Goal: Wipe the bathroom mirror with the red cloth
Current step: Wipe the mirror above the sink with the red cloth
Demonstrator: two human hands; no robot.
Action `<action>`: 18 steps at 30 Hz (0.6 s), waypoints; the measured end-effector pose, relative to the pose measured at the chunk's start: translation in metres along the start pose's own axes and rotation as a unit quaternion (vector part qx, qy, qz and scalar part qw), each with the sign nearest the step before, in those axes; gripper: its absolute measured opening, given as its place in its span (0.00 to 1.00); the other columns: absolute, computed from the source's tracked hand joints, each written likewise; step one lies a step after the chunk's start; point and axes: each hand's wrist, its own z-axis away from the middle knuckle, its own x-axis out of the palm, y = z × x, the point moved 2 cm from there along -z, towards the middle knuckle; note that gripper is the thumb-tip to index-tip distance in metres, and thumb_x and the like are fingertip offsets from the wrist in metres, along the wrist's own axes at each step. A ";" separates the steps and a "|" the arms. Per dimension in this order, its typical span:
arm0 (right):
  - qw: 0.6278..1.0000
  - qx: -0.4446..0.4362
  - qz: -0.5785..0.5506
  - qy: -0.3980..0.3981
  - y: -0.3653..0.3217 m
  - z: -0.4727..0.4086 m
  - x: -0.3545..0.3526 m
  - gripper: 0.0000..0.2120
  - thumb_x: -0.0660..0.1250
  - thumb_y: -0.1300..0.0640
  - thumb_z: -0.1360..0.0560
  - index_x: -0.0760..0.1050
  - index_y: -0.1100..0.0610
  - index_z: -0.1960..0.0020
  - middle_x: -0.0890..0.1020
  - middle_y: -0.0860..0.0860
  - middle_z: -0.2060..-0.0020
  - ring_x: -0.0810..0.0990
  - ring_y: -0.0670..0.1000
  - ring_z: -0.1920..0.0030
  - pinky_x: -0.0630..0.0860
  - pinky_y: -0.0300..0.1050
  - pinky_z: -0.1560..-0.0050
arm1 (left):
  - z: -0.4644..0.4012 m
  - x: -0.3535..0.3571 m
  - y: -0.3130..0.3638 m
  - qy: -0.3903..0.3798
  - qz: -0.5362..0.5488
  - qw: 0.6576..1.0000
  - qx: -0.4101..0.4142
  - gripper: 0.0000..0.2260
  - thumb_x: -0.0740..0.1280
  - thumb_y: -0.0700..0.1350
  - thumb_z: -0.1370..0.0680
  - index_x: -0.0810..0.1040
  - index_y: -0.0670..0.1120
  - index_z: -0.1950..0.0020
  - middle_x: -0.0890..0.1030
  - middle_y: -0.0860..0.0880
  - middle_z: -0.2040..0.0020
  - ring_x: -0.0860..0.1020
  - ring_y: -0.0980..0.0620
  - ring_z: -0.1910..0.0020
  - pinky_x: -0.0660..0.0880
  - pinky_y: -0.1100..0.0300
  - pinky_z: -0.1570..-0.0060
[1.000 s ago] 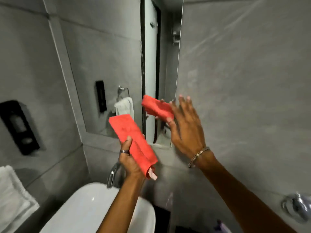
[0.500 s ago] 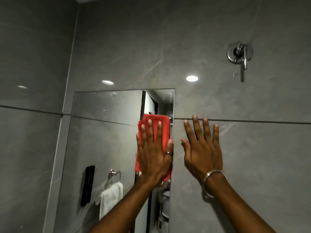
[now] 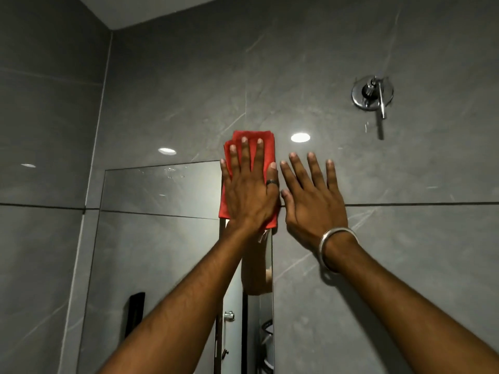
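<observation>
Near the centre of the frame, I see my left hand (image 3: pixel 249 190) spread flat with fingers extended, pressing the folded red cloth (image 3: pixel 244 168) against the wall; it grips nothing, only pins the cloth under the palm. That cloth sits at the upper right corner of the frameless rectangular bathroom mirror (image 3: pixel 162 238), its upper part lying over the grey marbled wall tile (image 3: pixel 405 265) above the mirror's top edge and its lower part over the glass. A dark band ring (image 3: pixel 271 182) shows on one finger of this hand. Just right of it, my right hand (image 3: pixel 314 201) is open too, fingers splayed and empty, flat toward the tile beside the mirror's right edge; I cannot tell whether the palm actually touches the wall. A silver metal bangle (image 3: pixel 339 248) circles that wrist. Toward the upper right of the frame a round chrome wall valve with a lever (image 3: pixel 372 94) is mounted on the tile, well apart from both hands.
</observation>
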 end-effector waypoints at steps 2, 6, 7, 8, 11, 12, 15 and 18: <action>1.000 0.004 0.006 0.010 -0.001 0.006 0.001 0.31 0.47 0.43 0.16 0.48 0.50 0.15 0.48 0.51 0.15 0.45 0.56 0.15 0.46 0.64 0.17 | 0.013 0.003 -0.002 0.013 0.000 1.000 0.004 0.31 0.45 0.59 0.14 0.42 0.49 0.14 0.40 0.46 0.14 0.38 0.44 0.15 0.39 0.40 0.17; 1.000 0.019 0.005 0.011 -0.008 0.029 0.002 0.31 0.45 0.42 0.16 0.47 0.50 0.15 0.47 0.53 0.15 0.44 0.57 0.15 0.46 0.64 0.17 | 0.051 0.009 -0.006 0.016 0.000 1.000 0.005 0.30 0.46 0.59 0.14 0.47 0.48 0.14 0.45 0.44 0.14 0.42 0.42 0.14 0.41 0.38 0.17; 1.000 0.019 0.004 0.009 -0.011 0.037 0.002 0.32 0.46 0.42 0.16 0.46 0.50 0.15 0.46 0.53 0.15 0.44 0.57 0.15 0.47 0.65 0.17 | 0.064 0.010 -0.008 0.018 0.004 1.000 0.004 0.30 0.47 0.58 0.14 0.49 0.47 0.14 0.46 0.43 0.14 0.44 0.41 0.14 0.42 0.38 0.17; 1.000 0.017 0.007 0.008 -0.013 0.045 0.001 0.32 0.46 0.42 0.16 0.46 0.51 0.15 0.46 0.53 0.15 0.45 0.57 0.15 0.47 0.65 0.17 | 0.076 0.011 -0.009 0.019 0.002 1.000 0.004 0.30 0.47 0.59 0.14 0.50 0.47 0.14 0.47 0.43 0.14 0.45 0.41 0.14 0.43 0.38 0.17; 1.000 0.020 0.001 -0.009 -0.020 0.081 0.000 0.32 0.47 0.43 0.16 0.45 0.51 0.15 0.47 0.54 0.15 0.46 0.58 0.15 0.48 0.65 0.17 | 0.128 0.019 -0.015 0.006 0.007 1.000 0.004 0.30 0.46 0.59 0.14 0.52 0.46 0.15 0.50 0.42 0.14 0.47 0.39 0.14 0.44 0.37 0.17; 1.000 0.023 -0.002 -0.017 -0.023 0.098 0.000 0.32 0.48 0.43 0.16 0.45 0.52 0.15 0.48 0.54 0.15 0.47 0.58 0.15 0.49 0.65 0.17 | 0.151 0.022 -0.017 0.001 0.012 1.000 0.002 0.30 0.45 0.59 0.14 0.53 0.46 0.15 0.51 0.41 0.14 0.48 0.39 0.15 0.44 0.37 0.17; 0.999 0.015 0.000 -0.041 -0.029 0.143 0.003 0.32 0.47 0.43 0.16 0.46 0.52 0.15 0.50 0.55 0.15 0.49 0.59 0.15 0.49 0.65 0.18 | 0.217 0.034 -0.026 -0.016 0.021 1.000 -0.002 0.30 0.45 0.59 0.14 0.53 0.46 0.15 0.52 0.41 0.14 0.48 0.39 0.15 0.45 0.36 0.17; 0.999 0.015 0.005 -0.047 -0.033 0.173 0.005 0.31 0.48 0.43 0.16 0.48 0.52 0.15 0.53 0.56 0.16 0.52 0.61 0.16 0.50 0.66 0.18 | 0.278 0.044 -0.036 -0.028 0.027 0.999 -0.003 0.30 0.46 0.59 0.14 0.48 0.48 0.15 0.48 0.43 0.14 0.44 0.41 0.14 0.42 0.38 0.17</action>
